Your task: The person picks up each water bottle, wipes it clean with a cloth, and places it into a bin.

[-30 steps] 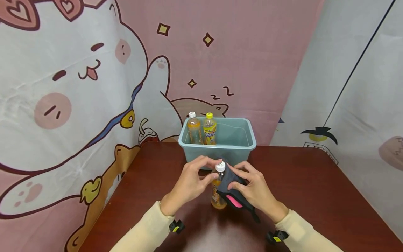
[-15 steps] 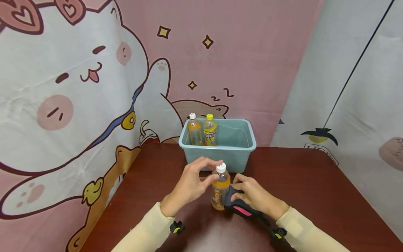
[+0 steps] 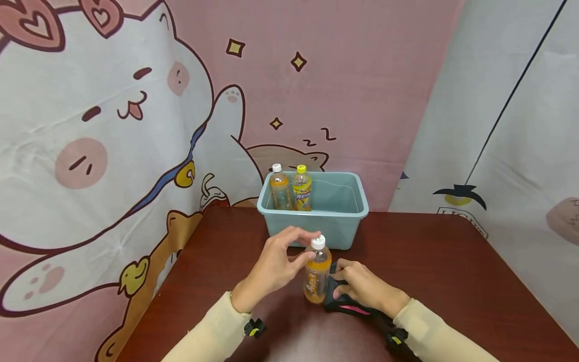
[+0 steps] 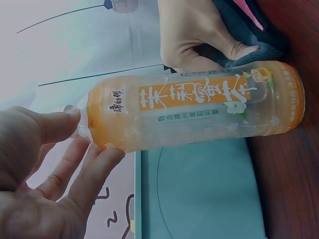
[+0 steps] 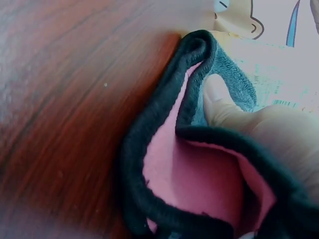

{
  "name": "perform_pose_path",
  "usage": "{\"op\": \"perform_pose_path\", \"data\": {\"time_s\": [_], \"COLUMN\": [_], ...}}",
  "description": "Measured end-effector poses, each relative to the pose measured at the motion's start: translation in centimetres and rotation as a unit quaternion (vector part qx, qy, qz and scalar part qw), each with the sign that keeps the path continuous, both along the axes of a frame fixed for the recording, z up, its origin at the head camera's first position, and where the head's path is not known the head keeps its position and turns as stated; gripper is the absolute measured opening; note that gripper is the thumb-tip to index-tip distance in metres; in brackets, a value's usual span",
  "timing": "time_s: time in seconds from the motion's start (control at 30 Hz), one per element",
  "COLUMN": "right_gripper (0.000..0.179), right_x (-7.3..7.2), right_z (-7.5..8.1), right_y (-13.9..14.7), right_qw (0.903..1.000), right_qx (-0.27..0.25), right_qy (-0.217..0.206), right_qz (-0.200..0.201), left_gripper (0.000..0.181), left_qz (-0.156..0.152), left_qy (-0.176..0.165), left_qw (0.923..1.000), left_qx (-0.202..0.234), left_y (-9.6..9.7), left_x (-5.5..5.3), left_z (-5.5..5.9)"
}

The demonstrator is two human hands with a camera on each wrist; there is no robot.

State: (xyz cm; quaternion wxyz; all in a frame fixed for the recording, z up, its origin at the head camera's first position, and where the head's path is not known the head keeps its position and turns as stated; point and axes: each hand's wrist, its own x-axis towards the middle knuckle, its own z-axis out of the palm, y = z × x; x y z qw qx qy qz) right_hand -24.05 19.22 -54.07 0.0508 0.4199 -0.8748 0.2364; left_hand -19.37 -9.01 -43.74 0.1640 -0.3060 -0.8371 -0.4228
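An orange-tinted drink bottle [image 3: 316, 279] with a white cap stands upright on the table. My left hand [image 3: 278, 259] holds it at the neck, thumb and fingers around it just under the cap. In the left wrist view its orange label [image 4: 197, 94] with white lettering faces me. My right hand [image 3: 367, 287] pinches a dark grey cloth [image 3: 333, 291] with black edging and a pink inner side, and the cloth touches the bottle's lower right side. Seen from the right wrist, the folded cloth [image 5: 199, 184] lies close to the tabletop.
A light blue plastic bin [image 3: 318, 221] stands behind the bottle. Inside its left end are a white-capped bottle [image 3: 281, 193] and a yellow-capped bottle [image 3: 301, 191]. The dark red wooden table [image 3: 443, 271] meets a cartoon-printed curtain [image 3: 357, 90] at the back.
My right hand has moved the cloth down along the bottle from near its cap to its lower side. The left hand has stayed at the neck, and the label has come into clearer view.
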Motion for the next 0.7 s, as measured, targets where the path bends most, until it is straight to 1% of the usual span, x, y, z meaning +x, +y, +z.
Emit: {"op": "perform_pose_path", "data": {"time_s": [0.17, 0.3, 0.4, 0.53, 0.7], "right_gripper": [0.034, 0.032, 0.031, 0.027, 0.026], "right_x": [0.2, 0.3, 0.5, 0.7, 0.8], "right_z": [0.4, 1.3, 2.2, 3.9, 5.8], "right_y": [0.1, 0.1, 0.1, 0.2, 0.3], "right_qw": [0.9989, 0.9971, 0.9953, 0.9925, 0.9890], "right_qx": [-0.040, -0.068, -0.091, -0.120, -0.146], "right_qy": [-0.026, -0.030, -0.026, -0.014, 0.004], "right_qz": [-0.004, -0.014, -0.018, -0.018, -0.024], "left_gripper": [0.048, 0.049, 0.048, 0.047, 0.047], "left_qz": [-0.003, -0.007, -0.009, -0.012, -0.018], "left_qy": [-0.002, 0.000, -0.006, -0.013, -0.012], "left_qw": [1.0000, 1.0000, 0.9999, 0.9998, 0.9996], "left_qx": [0.002, 0.006, 0.007, 0.009, 0.021], "left_y": [0.0, -0.1, -0.1, -0.2, -0.3], "left_x": [0.0, 0.0, -0.1, -0.1, 0.0], "left_z": [0.1, 0.1, 0.0, 0.0, 0.0]}}
